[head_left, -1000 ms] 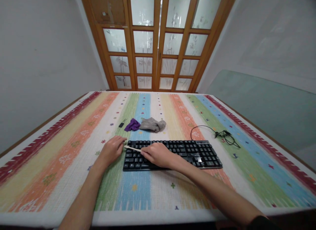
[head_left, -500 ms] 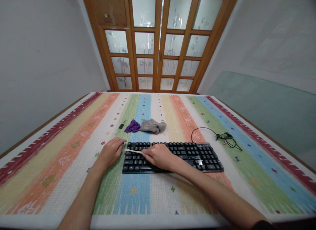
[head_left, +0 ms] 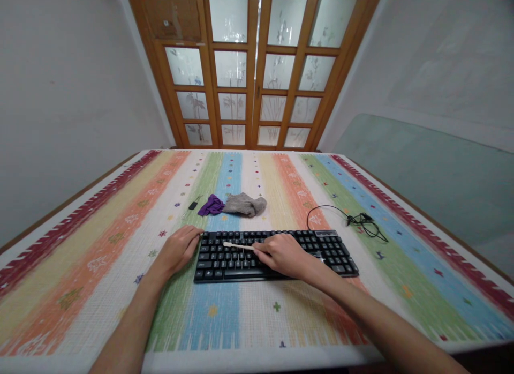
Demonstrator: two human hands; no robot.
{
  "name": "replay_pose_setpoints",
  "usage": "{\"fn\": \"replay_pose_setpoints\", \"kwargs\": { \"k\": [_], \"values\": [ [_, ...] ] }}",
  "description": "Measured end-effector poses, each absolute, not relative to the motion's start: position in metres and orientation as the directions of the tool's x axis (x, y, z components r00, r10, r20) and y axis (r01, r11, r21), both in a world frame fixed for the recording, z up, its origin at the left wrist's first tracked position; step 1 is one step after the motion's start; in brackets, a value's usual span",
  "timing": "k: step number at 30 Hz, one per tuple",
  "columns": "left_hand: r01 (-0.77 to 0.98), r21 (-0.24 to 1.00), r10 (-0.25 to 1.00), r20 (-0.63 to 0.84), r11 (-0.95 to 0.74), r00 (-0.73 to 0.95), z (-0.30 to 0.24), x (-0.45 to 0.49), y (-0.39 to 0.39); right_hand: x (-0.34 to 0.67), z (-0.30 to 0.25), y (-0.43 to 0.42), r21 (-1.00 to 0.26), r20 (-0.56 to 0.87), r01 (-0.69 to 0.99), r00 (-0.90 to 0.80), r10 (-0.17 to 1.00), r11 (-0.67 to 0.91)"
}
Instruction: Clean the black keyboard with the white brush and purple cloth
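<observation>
Toothbrush (head_left: 241, 247) is pinched in right hand (head_left: 284, 254) over keyboard (head_left: 225, 264), near front edge of the table (head_left: 225, 359). Left hand (head_left: 177, 251) is parked alongside, finger grip can't be told.

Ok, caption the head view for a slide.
Right hand holding a pale brush-like tool over a black keyboard, left hand at its left end, purple cloth and grey cloth beyond.

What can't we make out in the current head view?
Head view, all:
Rear end of pale stick: hidden inside right hand.
Part of keyboard: covered by that hand.
Key legends: too small.
Identity of small black object: too small.
Whether left hand touches keyboard: too small to tell.
Forearms: cut off by bottom edge.
</observation>
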State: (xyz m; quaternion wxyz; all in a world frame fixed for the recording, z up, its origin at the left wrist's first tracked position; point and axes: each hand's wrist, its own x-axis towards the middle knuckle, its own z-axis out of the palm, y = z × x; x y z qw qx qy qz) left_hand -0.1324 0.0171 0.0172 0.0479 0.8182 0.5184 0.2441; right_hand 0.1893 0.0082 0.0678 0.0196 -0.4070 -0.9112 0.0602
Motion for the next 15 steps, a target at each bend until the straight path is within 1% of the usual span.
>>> {"fn": "replay_pose_setpoints", "kwargs": {
  "k": [9, 12, 15],
  "values": [
    [0.832, 0.331, 0.881, 0.325, -0.446, 0.343, 0.018, -0.13, 0.017, 0.235, 0.07, -0.001, -0.03, -0.043, 0.791, -0.612, 0.79, 0.611],
    [0.83, 0.333, 0.881, 0.325, -0.448, 0.345, 0.018, -0.13, 0.017, 0.252, 0.066, -0.004, -0.027, -0.025, 0.808, -0.589, 0.807, 0.589],
    [0.828, 0.338, 0.881, 0.328, -0.447, 0.341, 0.019, -0.13, 0.017, 0.269, 0.061, -0.009, -0.051, -0.001, 0.824, -0.565, 0.825, 0.564]
  ]
}}
